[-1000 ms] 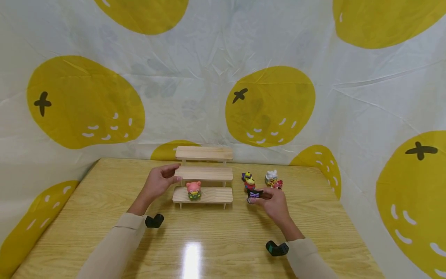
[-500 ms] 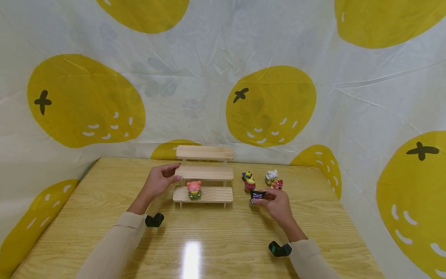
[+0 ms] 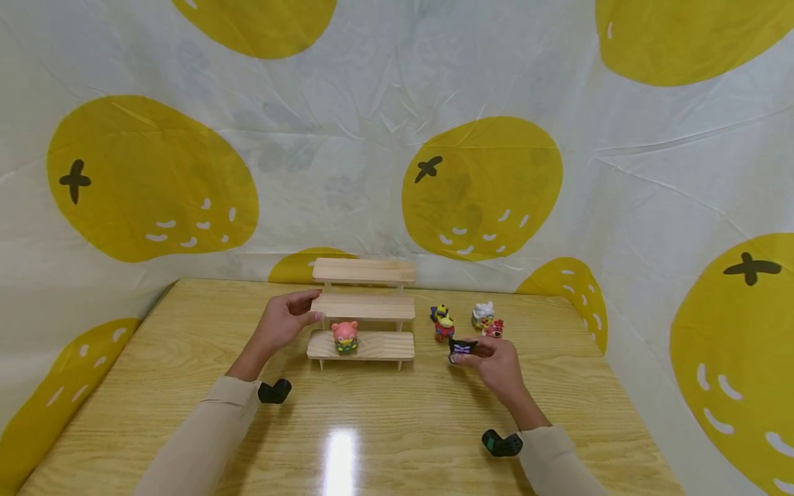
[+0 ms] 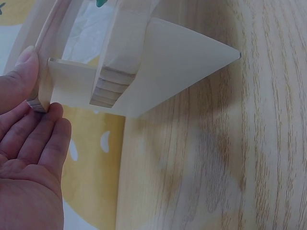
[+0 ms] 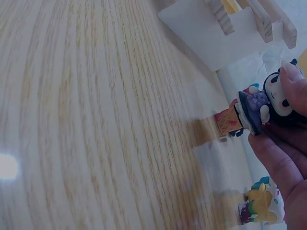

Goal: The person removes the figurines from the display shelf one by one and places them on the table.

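A three-tier wooden display shelf (image 3: 391, 346) stands toward the back of the table, with a pink-headed figurine (image 3: 344, 336) on its lowest tier. My left hand (image 3: 285, 322) pinches the left end of the middle tier, thumb above and fingers beneath, as the left wrist view shows. To the shelf's right, my right hand (image 3: 496, 365) holds a small black-and-purple figurine (image 3: 461, 348). Its white face and purple bow front (image 5: 258, 99) show between thumb and fingers in the right wrist view. The base of this figurine hangs over the table.
Just behind the right hand stand a red-and-yellow figurine (image 3: 444, 328) and a dark blue-and-yellow one (image 3: 439, 312). Farther right are a white-topped figurine (image 3: 483, 315) and a red one (image 3: 494, 328). A fruit-print cloth (image 3: 347, 172) hangs behind the wooden table (image 3: 397, 427).
My right hand has drawn slightly right and toward me with the black-and-purple figurine, away from the red-and-yellow one. The left hand keeps its place on the shelf.
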Demonstrator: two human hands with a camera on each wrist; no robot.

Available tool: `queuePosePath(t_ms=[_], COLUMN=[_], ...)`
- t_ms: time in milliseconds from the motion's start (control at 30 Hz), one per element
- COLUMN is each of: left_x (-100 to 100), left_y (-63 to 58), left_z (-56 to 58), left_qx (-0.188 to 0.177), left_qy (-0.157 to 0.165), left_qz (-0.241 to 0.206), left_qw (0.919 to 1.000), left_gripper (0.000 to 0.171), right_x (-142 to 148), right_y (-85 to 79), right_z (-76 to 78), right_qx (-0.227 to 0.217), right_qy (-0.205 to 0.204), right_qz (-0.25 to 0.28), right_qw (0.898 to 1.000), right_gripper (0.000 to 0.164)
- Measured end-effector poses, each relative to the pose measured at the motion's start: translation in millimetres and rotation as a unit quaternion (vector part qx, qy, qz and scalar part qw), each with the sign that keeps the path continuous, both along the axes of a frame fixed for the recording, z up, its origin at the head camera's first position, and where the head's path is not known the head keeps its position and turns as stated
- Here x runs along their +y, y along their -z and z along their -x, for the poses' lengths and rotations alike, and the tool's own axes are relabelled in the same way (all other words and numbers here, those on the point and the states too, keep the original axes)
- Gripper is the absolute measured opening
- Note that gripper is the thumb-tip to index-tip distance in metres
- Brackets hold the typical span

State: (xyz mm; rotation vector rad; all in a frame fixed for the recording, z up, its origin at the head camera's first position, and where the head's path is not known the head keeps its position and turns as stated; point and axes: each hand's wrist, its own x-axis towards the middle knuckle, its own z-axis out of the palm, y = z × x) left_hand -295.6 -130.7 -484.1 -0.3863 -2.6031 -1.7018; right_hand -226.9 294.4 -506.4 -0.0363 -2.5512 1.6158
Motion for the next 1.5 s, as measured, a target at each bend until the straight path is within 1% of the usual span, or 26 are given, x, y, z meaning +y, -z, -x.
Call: queuePosePath(t_ms=[267,467,767,1167,1367,1500], left_x=[0,-1,-2,-1,-1,-1], left_y=[1.2,0.7,2.2,2.7,1.6,1.5], left_z=[0.9,0.9,2.0,2.3,2.2,2.6], left_qx=[0.000,-0.002,-0.001,-0.003,0.001,0.001], left_qy=[0.000,-0.001,0.001,-0.002,-0.002,-0.004], left_qz=[0.001,0.001,-0.005,0.001,0.002,0.002], left_qw=[1.0000,1.0000,1.0000,1.0000,1.0000,1.0000], left_gripper=[0.053,0.053,0.054,0.052,0.052,0.053], right_x=[4,6,11,20,23,25], right_y=[0.8,1.1,1.2,3.3,1.6,3.2], right_z=[-1.2,0.0,-1.4,-2.0,-2.7,-1.0], right_qx=[-0.004,-0.008,-0.002,-0.001,-0.002,0.002], right_qy=[-0.004,0.002,0.005,0.014,0.007,0.006], right_qz=[0.007,0.013,-0.003,-0.018,-0.006,0.000], right_qw=[1.000,1.000,1.000,1.000,1.000,1.000], right_gripper=[0.034,0.034,0.034,0.035,0.035,0.035])
